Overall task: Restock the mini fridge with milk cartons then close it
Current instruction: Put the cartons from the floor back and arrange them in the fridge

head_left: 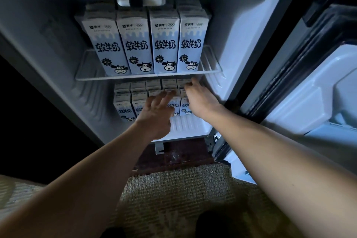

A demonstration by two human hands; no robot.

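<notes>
Nudging, it seems, cartons below the shelf into line, left hand splayed loose against them, right hand flat-fingered on their tops, gripping nothing; next likely withdraw, swing door shut.

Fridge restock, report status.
Left hand open, fingers on lower cartons. Right hand open, reaching over the right-hand ones. Upper cartons four across on wire shelf. Door wide open, not yet closed.
</notes>
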